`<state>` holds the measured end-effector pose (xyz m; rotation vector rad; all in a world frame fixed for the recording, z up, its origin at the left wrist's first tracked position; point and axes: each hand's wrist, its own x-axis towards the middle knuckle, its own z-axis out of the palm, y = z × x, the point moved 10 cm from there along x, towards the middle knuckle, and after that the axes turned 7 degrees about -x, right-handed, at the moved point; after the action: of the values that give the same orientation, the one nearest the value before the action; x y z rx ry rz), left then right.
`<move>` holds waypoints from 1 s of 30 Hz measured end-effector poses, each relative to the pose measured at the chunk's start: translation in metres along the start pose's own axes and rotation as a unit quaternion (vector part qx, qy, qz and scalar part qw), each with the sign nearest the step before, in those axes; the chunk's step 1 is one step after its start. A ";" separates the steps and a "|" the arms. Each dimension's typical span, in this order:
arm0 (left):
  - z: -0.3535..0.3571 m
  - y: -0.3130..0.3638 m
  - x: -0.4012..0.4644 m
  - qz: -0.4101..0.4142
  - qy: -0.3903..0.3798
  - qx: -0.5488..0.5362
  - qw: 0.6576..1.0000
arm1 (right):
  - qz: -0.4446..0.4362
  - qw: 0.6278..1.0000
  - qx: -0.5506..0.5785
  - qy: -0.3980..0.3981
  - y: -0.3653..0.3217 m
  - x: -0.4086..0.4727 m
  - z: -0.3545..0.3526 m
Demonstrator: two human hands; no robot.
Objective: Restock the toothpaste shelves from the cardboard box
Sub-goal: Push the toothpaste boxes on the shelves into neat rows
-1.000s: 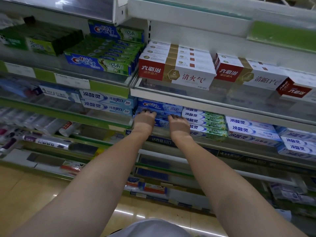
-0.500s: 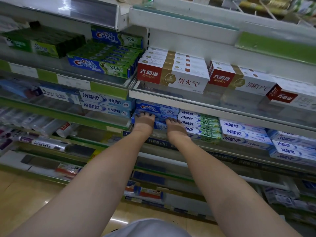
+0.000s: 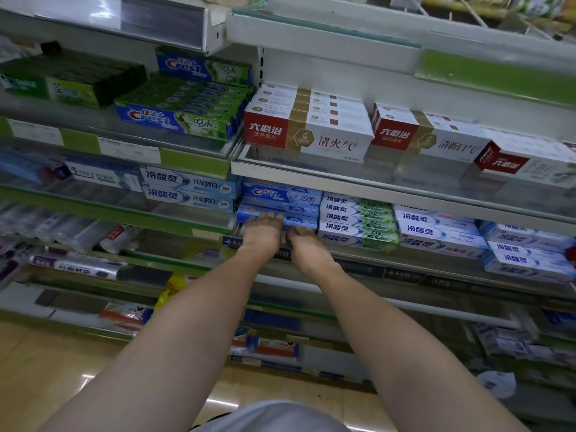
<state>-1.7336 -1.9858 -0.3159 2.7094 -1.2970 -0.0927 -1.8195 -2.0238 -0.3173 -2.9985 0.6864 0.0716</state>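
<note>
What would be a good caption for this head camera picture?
Both hands, left and right, press blue Crest toothpaste boxes into a stocked store shelf.

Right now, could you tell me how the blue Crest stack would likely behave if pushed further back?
The blue Crest stack is loose flat cartons, so the layers may well slide unevenly. The left hand touches only the lowest carton, so the upper ones might lag. They look stiff, and unlikely to roll.

Dim, cool, even light. Overhead lamps reflect as bright streaks on glossy floor (image 3: 93,377); glare washes clear shelf-front strip (image 3: 103,7) at top left. Wide-angle bending at edges. Left-side goods and right periphery soft, motion-blurred; centre boxes legible.
</note>
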 end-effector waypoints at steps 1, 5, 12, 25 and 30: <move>0.003 -0.001 -0.001 -0.003 -0.004 -0.007 1.000 | 0.007 1.000 0.006 0.001 0.000 0.000 0.001; 0.006 -0.005 -0.003 0.001 -0.012 -0.018 1.000 | 0.045 0.999 0.023 -0.011 0.006 0.002 0.006; 0.006 -0.004 -0.001 -0.004 -0.024 -0.024 0.999 | 0.104 0.992 0.030 -0.069 0.019 0.014 0.014; 0.006 -0.006 -0.002 -0.013 -0.029 -0.034 0.999 | 0.111 0.991 0.010 -0.077 0.019 0.019 0.018; 0.006 -0.008 -0.006 -0.005 -0.011 -0.026 1.000 | 0.112 0.991 0.013 -0.069 0.019 0.018 0.019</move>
<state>-1.7323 -1.9766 -0.3227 2.6800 -1.2677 -0.1553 -1.8122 -2.0468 -0.3387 -2.8452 0.9937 0.2753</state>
